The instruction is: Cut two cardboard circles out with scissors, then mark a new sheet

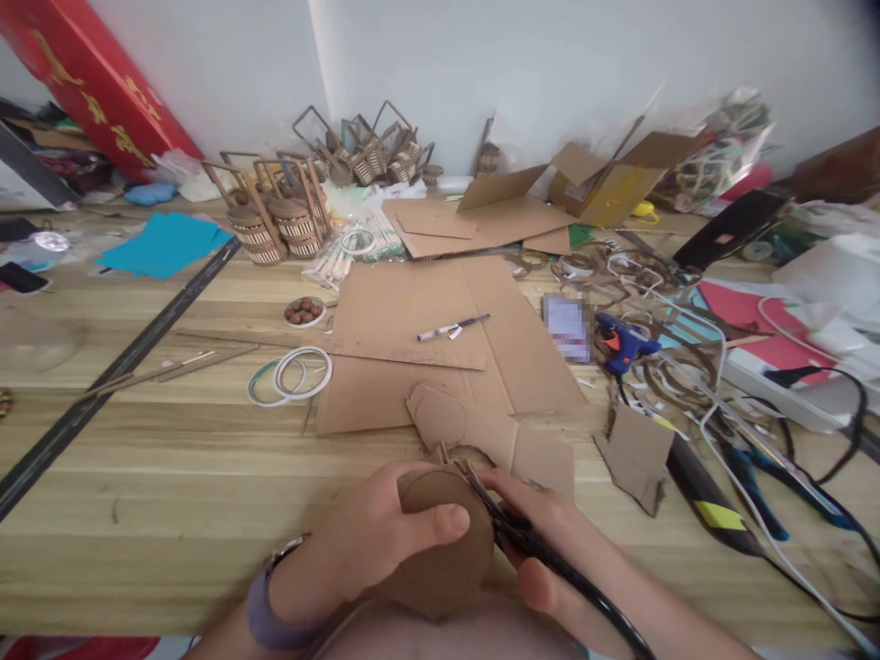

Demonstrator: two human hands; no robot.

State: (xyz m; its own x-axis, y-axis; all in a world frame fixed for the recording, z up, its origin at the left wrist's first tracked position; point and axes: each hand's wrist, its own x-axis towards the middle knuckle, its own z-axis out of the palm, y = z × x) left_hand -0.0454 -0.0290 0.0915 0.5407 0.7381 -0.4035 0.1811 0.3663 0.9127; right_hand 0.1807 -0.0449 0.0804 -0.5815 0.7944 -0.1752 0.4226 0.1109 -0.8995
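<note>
Close to my body, my left hand grips a rounded piece of cardboard, thumb pressed on its face. My right hand is wrapped round black-handled scissors, whose blades meet the cardboard's right edge; their tips are partly hidden by it. Just beyond lies a cardboard scrap with a circle drawn on it and a rounded cutout. A large flat cardboard sheet spreads behind that, with a pen on top.
Two tape rolls and a bowl of brown balls sit left of the sheet. To the right are a blue glue gun, pliers, cords and a cardboard offcut. Small bamboo baskets stand at the back.
</note>
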